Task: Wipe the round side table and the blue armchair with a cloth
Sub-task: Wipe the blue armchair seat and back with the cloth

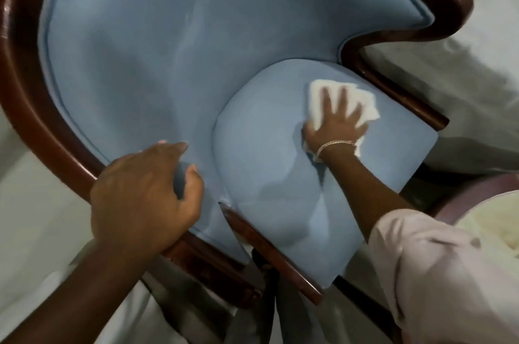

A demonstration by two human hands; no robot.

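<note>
Armchair stage under way. Right hand, fingers spread flat, presses the white cloth onto the seat cushion of the blue armchair, toward the cushion's far side. Left hand curls around the armrest edge nearest the cushion, bracing. Backrest and wooden frame likely still to wipe. Round side table not identifiable; its status can't be judged.

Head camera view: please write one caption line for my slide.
Right hand presses a white cloth flat on the blue armchair seat cushion while the left hand grips the padded arm.
</note>
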